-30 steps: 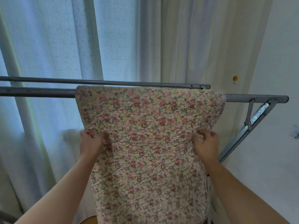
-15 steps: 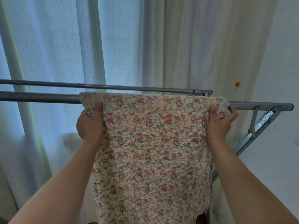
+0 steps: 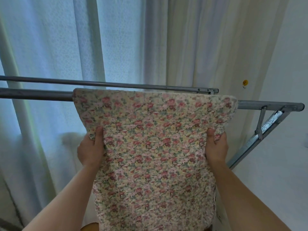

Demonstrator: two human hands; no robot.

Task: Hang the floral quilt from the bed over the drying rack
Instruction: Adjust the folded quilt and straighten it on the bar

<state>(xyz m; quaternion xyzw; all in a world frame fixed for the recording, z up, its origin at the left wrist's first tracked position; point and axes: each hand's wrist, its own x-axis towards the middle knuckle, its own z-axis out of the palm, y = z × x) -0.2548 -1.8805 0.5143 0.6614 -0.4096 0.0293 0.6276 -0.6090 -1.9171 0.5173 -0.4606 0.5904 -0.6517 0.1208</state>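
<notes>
- Pale curtains (image 3: pixel 116 47) hang behind the drying rack (image 3: pixel 266 105), a yellow hook (image 3: pixel 245 82) far right.
- Left hand (image 3: pixel 90 150) and right hand (image 3: pixel 216 147) pinch the floral quilt (image 3: pixel 153 139) edges, lower than half a second ago.

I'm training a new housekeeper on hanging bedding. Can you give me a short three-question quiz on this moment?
1. True or false: the floral quilt is draped over the nearer bar of the drying rack.
2. Which hand grips the quilt's edge closest to the rack's diagonal brace? A) left hand B) right hand
3. Fill in: behind the rack hang pale ____.

Key: 1 true; 2 B; 3 curtains.
</notes>
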